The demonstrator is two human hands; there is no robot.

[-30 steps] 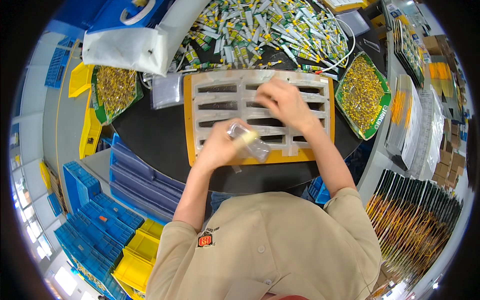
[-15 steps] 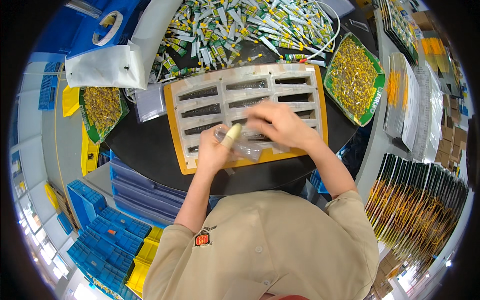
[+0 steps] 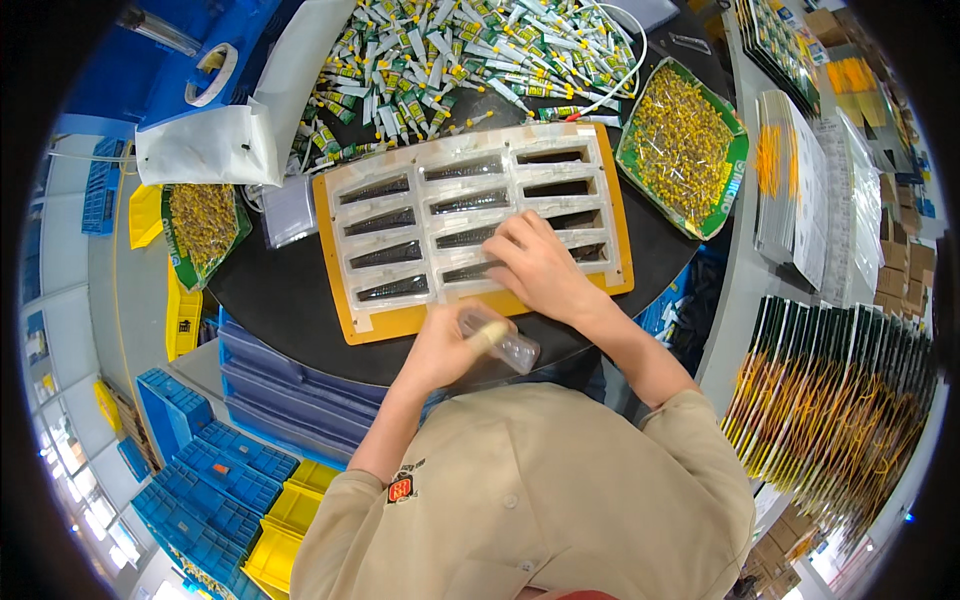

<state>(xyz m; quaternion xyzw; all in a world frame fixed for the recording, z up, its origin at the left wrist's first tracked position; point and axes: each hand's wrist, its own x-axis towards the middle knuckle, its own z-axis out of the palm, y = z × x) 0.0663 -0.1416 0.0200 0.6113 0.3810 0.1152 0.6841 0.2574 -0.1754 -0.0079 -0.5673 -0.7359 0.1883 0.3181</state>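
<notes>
Close to my body, my left hand is closed around clear plastic blister shells, seemingly nested together. A pale yellow finger cot covers one of its digits. My right hand reaches over a white slotted tray on a yellow board. Its fingers are bent and apart, with the tips at the lower slots of the middle column; the hand partly hides these slots. Glossy clear shells line the left and middle columns, while the right column shows dark recesses.
Behind the tray lies a heap of small glue tubes with yellow caps. Green-edged boxes of yellow pieces flank it at right and left. A white cable curves over the black table. Blue bins stand at lower left.
My left hand has drawn back toward me with the shells, off the tray's near edge. My right hand has moved down and left onto the middle column's slots.
</notes>
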